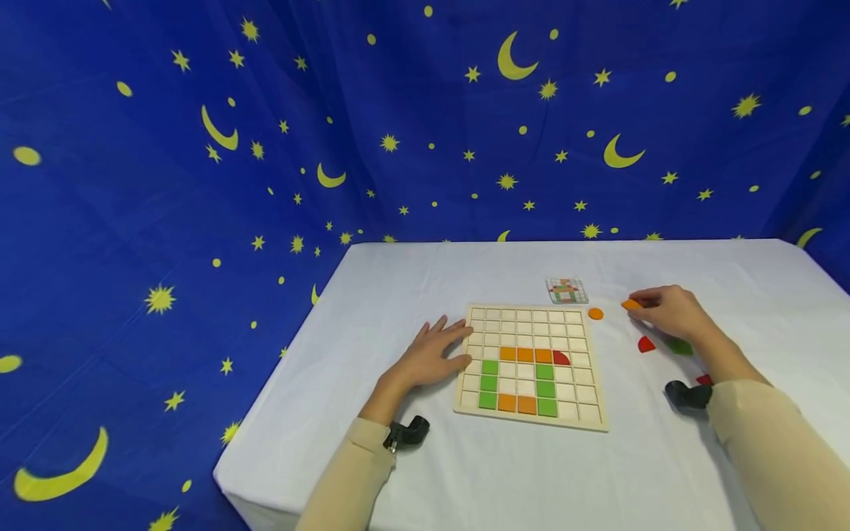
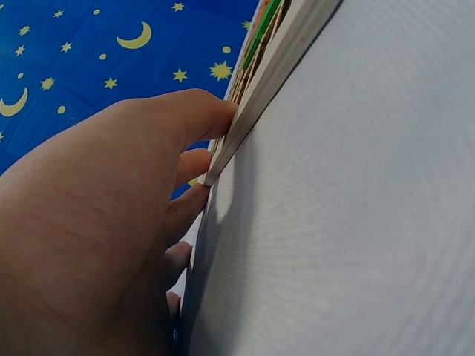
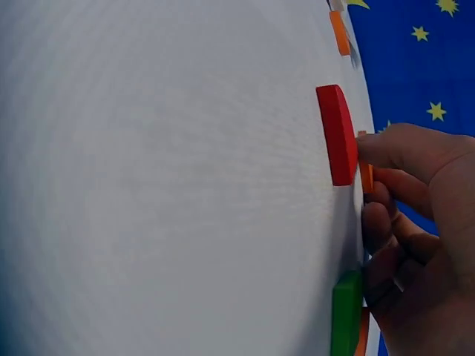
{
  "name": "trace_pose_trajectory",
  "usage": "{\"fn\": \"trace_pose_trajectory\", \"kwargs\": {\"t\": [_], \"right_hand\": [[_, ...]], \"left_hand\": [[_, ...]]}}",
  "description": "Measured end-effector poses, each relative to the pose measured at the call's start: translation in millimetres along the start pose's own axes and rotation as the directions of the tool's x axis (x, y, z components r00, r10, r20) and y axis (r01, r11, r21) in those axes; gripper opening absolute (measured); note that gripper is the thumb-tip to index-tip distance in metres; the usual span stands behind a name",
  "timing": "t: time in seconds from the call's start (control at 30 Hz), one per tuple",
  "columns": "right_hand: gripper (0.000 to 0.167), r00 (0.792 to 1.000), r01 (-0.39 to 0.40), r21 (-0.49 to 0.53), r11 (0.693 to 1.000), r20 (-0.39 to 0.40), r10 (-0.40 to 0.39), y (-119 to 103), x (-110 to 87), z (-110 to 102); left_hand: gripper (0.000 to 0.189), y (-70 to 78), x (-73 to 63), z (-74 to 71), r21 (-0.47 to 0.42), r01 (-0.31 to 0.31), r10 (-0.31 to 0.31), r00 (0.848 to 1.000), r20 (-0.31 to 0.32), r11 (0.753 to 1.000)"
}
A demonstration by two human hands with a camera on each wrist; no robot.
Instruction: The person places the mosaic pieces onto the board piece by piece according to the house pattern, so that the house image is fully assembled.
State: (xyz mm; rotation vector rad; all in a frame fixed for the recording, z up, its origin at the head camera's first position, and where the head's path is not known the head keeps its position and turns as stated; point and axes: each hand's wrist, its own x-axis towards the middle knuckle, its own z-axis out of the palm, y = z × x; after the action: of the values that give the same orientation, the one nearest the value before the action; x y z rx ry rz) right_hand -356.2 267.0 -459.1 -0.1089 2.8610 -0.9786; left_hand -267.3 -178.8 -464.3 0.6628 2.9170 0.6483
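My right hand (image 1: 676, 313) pinches an orange piece (image 1: 631, 304) between thumb and fingers, low over the table right of the board. In the right wrist view the orange piece (image 3: 366, 175) shows edge-on, partly hidden behind a red piece (image 3: 337, 137). My left hand (image 1: 432, 358) lies with fingers spread, thumb and fingertips at the left edge of the wooden grid board (image 1: 524, 328). On the board, orange squares (image 1: 525, 355), green squares (image 1: 488, 383) and a red quarter-round (image 1: 561, 358) form an outline. The left wrist view shows the thumb touching the board's rim (image 2: 256, 100).
An orange disc (image 1: 595, 314) lies by the board's upper right corner, near a small pattern card (image 1: 567, 290). A red quarter-round (image 1: 645, 344), a green piece (image 1: 679, 346) and another red piece (image 1: 704, 380) lie around the right forearm. A star-patterned blue cloth (image 1: 451, 110) hangs behind.
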Motion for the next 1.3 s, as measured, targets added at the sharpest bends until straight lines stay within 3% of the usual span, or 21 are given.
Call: {"fn": "trace_pose_trajectory", "kwargs": {"t": [0.17, 0.4, 0.8, 0.93, 1.3], "right_hand": [[0.056, 0.999, 0.023, 0.004, 1.000, 0.027, -0.023, -4.9, -4.5, -0.1], [0.051, 0.987, 0.154, -0.028, 0.988, 0.040, -0.153, -18.7, -6.3, 3.0], [0.037, 0.936, 0.344, 0.027, 0.939, 0.070, -0.345, -63.4, -14.5, 24.9], [0.034, 0.907, 0.408, 0.068, 0.910, 0.083, -0.413, -80.3, -17.9, 37.0], [0.030, 0.781, 0.590, 0.167, 0.790, 0.133, -0.611, -118.5, -27.5, 63.7]], "left_hand": [[0.059, 0.4, -0.5, -0.8, 0.002, 0.009, -0.009, 1.000, 0.005, 1.000], [0.059, 1.2, -0.4, -1.3, -0.005, 0.009, -0.009, 1.000, 0.000, 1.000], [0.059, 3.1, -0.8, -2.2, -0.011, 0.004, -0.004, 1.000, -0.006, 1.000], [0.059, 2.8, -1.2, -2.1, -0.015, 0.004, -0.004, 1.000, -0.005, 1.000], [0.059, 1.1, 0.3, -0.2, -0.008, 0.010, -0.010, 1.000, -0.002, 1.000]]}}
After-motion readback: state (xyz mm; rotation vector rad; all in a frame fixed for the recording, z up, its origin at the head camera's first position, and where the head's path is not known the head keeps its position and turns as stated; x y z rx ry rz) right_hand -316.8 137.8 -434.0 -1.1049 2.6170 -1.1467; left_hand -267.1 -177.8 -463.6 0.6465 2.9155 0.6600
